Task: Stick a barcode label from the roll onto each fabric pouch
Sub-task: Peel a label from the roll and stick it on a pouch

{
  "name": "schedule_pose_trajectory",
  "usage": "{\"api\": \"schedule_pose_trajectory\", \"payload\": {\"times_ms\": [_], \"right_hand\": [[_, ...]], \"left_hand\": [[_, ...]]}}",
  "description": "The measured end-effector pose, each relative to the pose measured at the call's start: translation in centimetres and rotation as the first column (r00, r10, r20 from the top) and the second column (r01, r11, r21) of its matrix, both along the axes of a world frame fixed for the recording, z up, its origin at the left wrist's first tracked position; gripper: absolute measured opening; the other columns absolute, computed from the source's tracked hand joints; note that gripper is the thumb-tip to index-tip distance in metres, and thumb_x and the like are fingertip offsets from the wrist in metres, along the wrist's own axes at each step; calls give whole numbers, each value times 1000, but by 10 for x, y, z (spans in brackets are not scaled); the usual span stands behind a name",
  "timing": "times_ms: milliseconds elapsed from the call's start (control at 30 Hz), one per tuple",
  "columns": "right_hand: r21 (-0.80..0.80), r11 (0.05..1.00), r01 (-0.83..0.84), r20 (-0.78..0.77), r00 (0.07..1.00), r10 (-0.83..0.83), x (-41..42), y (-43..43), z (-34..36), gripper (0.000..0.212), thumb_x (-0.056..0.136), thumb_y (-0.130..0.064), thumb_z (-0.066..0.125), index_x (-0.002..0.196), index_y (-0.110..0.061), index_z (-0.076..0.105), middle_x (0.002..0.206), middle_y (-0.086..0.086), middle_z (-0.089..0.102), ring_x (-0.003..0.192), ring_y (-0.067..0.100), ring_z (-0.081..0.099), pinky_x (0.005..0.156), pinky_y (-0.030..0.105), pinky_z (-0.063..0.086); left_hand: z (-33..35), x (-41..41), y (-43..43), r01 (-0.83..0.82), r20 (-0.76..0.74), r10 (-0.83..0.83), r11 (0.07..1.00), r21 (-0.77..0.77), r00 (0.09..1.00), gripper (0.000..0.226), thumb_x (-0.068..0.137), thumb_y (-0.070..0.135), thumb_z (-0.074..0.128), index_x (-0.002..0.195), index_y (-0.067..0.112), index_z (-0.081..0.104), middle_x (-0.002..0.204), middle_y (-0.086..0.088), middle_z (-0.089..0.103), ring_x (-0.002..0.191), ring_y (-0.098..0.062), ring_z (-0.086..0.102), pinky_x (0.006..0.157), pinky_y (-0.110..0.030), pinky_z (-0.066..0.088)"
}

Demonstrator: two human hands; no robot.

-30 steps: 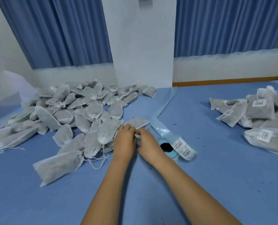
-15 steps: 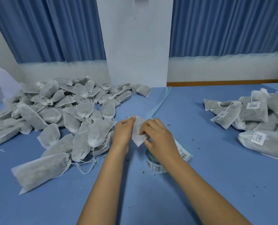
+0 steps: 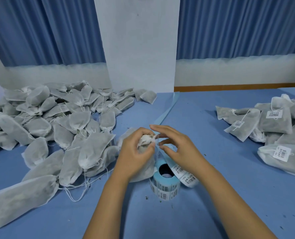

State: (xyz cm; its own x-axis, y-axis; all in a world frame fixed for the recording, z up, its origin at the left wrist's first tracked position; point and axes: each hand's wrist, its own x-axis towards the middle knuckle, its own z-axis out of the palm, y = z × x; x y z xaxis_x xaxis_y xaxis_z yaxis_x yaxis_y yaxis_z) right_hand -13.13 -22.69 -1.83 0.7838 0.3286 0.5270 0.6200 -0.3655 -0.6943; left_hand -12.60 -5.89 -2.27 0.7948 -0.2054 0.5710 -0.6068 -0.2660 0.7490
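My left hand (image 3: 134, 152) grips the bunched white neck of a grey fabric pouch (image 3: 144, 169), whose body hangs down to the blue table. My right hand (image 3: 177, 150) hovers just to the right of that neck with its fingers spread and slightly bent, holding nothing that I can make out. A thin string runs down from the neck between the two hands. The barcode label roll (image 3: 165, 184) stands on its side right under my hands, with a loose tail of labels (image 3: 186, 176) curling off to its right.
A big heap of unlabelled pouches (image 3: 57, 126) covers the left of the blue table (image 3: 229, 195). Labelled pouches (image 3: 274, 121) lie stacked at the right. An empty backing strip (image 3: 167, 109) trails from the roll toward the white pillar (image 3: 141, 49).
Both hands held the pouch flat between them before. Now my left hand has bunched its neck, and my right hand has come off it to the right.
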Motion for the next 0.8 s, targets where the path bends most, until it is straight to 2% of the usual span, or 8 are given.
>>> {"api": "schedule_pose_trajectory", "payload": {"times_ms": [100,167,233,333,467,500,633,800], "right_hand": [[90,995,37,0,999,-37,-1,-2,-4,53,85,5,64,118,-36,59,104,-13,67,91,3,66,84,13,48],[152,986,65,-2,998,-66,-4,-3,-6,38,84,0,68,105,-30,67,86,-14,70,77,7,68,76,17,52],[191,976,106,32,993,-115,-6,-8,-5,21,83,-1,69,92,-20,73,75,-11,68,66,10,66,68,20,51],[207,966,156,121,976,-184,-8,-16,-1,10,83,0,69,83,-9,74,71,-2,67,61,10,60,66,18,47],[48,977,207,339,917,-211,-14,-15,2,6,82,0,68,79,-3,72,66,2,64,61,14,55,63,22,46],[32,979,203,364,910,-201,-15,-14,1,6,81,0,68,78,-2,72,65,2,63,60,13,52,62,23,46],[72,968,242,398,883,-250,-15,-15,1,7,81,2,68,77,-3,72,65,2,62,60,7,46,59,18,42],[113,934,340,430,830,-355,-13,-15,2,11,82,4,66,77,-3,72,67,-3,61,60,10,50,60,16,42]], "left_hand": [[1,-1,-1,10,43,-14,995,100,999,14,86,31,65,93,19,63,89,11,66,87,-11,64,79,-24,50],[5,-4,-2,-31,118,11,986,163,993,12,88,31,64,94,20,64,91,12,66,89,-9,63,80,-28,50],[9,-6,1,-139,248,79,963,233,966,18,91,33,58,92,17,65,89,11,64,85,-8,60,75,-29,47],[12,-6,11,-332,448,178,897,292,876,20,92,27,55,93,13,69,90,7,67,86,-15,59,76,-33,46],[9,-8,7,-341,520,140,886,315,843,23,86,3,57,95,11,76,92,4,71,94,-21,61,86,-37,45],[7,-8,3,-325,527,112,886,331,842,22,86,4,56,93,12,76,89,5,70,92,-20,60,87,-36,44],[4,-5,0,-299,526,74,885,357,847,24,92,31,57,83,15,73,73,12,62,75,-11,50,83,-26,35],[7,-7,2,-389,607,128,864,319,784,23,92,27,58,78,14,71,66,12,59,70,-12,48,83,-27,32]]}}
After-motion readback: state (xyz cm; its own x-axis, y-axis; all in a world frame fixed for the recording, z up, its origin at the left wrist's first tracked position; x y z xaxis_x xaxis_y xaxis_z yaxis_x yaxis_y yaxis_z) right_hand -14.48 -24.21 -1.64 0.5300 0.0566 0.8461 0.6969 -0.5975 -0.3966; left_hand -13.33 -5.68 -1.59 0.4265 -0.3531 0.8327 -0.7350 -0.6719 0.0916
